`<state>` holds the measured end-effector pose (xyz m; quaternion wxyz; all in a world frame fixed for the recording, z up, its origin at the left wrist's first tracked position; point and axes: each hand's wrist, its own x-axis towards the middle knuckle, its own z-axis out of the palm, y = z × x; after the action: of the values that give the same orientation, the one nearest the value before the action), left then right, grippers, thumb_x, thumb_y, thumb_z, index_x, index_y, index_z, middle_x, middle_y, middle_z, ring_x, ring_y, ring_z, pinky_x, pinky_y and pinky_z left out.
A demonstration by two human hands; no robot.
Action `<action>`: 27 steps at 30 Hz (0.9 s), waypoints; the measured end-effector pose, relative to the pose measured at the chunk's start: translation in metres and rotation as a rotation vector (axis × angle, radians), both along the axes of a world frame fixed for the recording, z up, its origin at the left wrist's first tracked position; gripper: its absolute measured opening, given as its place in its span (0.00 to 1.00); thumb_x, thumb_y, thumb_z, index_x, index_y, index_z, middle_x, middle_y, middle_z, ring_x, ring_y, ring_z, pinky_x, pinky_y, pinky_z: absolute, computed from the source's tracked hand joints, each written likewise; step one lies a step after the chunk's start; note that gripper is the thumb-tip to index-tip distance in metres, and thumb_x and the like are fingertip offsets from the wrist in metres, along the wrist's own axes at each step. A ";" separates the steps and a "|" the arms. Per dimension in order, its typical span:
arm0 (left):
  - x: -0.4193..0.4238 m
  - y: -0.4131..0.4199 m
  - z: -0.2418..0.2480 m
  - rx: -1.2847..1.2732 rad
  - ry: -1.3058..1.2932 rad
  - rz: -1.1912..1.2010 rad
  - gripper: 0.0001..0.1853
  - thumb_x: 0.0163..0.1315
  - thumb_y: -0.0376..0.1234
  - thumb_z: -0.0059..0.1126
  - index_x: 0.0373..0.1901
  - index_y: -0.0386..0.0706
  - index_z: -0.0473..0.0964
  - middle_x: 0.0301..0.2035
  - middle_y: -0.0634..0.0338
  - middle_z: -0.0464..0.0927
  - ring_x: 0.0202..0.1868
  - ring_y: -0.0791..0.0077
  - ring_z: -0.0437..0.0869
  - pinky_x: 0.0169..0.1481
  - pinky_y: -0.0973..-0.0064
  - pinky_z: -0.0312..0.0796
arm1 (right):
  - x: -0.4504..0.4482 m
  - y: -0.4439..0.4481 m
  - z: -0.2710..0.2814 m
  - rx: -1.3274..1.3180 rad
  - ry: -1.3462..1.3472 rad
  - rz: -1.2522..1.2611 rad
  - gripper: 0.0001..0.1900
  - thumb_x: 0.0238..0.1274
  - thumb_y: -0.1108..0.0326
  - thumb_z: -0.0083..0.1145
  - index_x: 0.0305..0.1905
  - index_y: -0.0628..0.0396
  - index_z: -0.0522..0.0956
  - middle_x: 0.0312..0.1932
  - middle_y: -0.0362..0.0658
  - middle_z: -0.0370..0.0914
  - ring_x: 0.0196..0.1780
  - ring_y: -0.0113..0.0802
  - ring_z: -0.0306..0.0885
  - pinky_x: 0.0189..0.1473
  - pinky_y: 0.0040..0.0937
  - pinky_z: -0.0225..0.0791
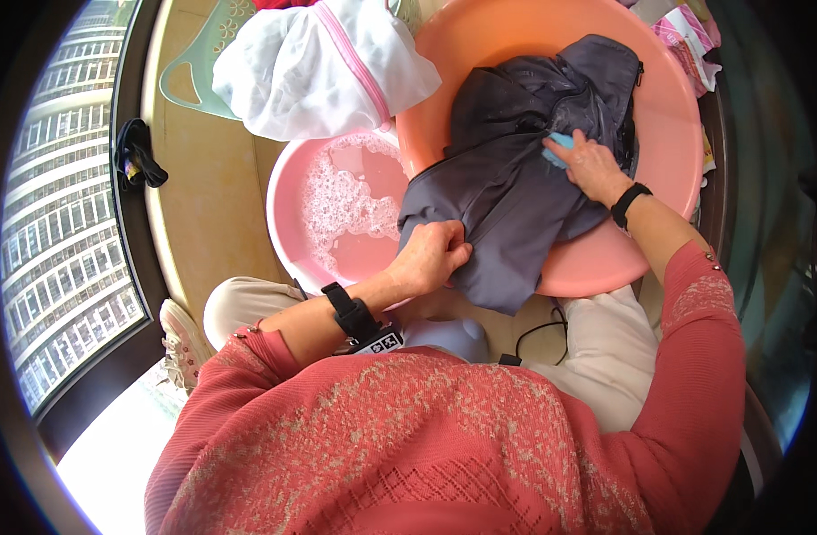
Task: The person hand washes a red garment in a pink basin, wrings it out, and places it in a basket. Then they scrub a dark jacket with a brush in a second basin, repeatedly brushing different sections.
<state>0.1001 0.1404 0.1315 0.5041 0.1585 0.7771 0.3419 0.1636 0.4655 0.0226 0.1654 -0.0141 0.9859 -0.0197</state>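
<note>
A dark grey garment (509, 200) with a zip lies bunched in a large orange plastic basin (669, 160), its near part draped over the front rim. Wet, whitish streaks show on its upper folds. My left hand (432, 253) pinches the cloth near the basin's left front side. In my right hand (592, 164) is a light blue block (557, 148), pressed against the garment near the middle; it could be a brush or a bar of soap, mostly covered by my fingers.
Left of the basin stands a pink basin (285, 207) of sudsy water. Behind it, a white mesh laundry bag (295, 73) with a pink zip rests on a green basket (188, 83). Pink packaging (686, 40) lies at back right. A black cable (561, 334) runs between my legs.
</note>
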 end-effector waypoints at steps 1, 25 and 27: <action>0.000 -0.001 0.002 0.001 0.013 -0.024 0.12 0.68 0.31 0.60 0.30 0.31 0.73 0.24 0.47 0.81 0.25 0.61 0.87 0.28 0.64 0.78 | -0.006 0.012 0.001 -0.001 -0.038 -0.056 0.36 0.61 0.71 0.62 0.75 0.34 0.69 0.52 0.59 0.73 0.44 0.57 0.85 0.48 0.48 0.80; 0.008 -0.011 0.011 0.075 0.094 0.011 0.11 0.73 0.33 0.59 0.36 0.33 0.72 0.25 0.49 0.79 0.27 0.65 0.84 0.34 0.65 0.78 | -0.020 0.140 0.009 -0.550 0.015 -0.570 0.34 0.61 0.58 0.66 0.72 0.49 0.71 0.55 0.58 0.82 0.53 0.49 0.84 0.57 0.42 0.76; 0.008 -0.013 0.013 0.086 0.043 0.043 0.11 0.73 0.33 0.59 0.37 0.33 0.71 0.26 0.53 0.78 0.29 0.71 0.82 0.34 0.68 0.79 | -0.017 0.146 0.016 -0.673 -0.050 -0.659 0.35 0.60 0.56 0.68 0.71 0.54 0.71 0.54 0.56 0.83 0.53 0.44 0.84 0.57 0.39 0.75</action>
<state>0.1077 0.1276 0.1445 0.4725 0.1705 0.7756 0.3822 0.1462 0.6112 0.0385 0.1602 0.2471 0.8724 -0.3901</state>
